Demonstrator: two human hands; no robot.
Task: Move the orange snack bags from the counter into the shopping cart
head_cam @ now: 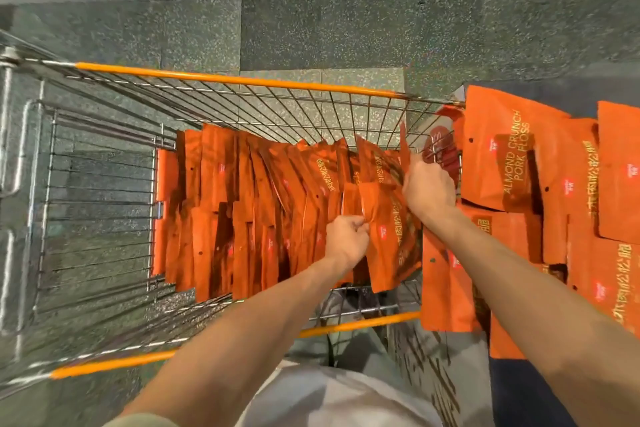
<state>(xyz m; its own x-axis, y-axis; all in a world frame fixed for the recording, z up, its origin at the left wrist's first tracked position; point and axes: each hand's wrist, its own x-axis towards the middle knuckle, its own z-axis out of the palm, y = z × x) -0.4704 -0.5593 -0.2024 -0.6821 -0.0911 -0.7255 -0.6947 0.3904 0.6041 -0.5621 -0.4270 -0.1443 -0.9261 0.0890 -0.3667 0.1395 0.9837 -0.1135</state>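
Note:
A wire shopping cart (242, 81) with orange rails holds several orange snack bags (221, 211) standing on edge in rows. My left hand (346, 241) pinches the edge of an orange bag (388, 236) at the cart's right end. My right hand (429, 187) grips the top of another bag (374, 158) just behind it, inside the cart. More orange bags (502, 156), printed "Almond Crunch Pork Floss", lie flat in a pile on the dark counter (581, 94) to the right of the cart.
The left half of the cart has bare wire floor (100, 204). Dark speckled floor tiles (346, 10) surround the cart. A red item (440, 149) sits behind the cart's right wire wall. My own body and light shirt (329, 395) are below.

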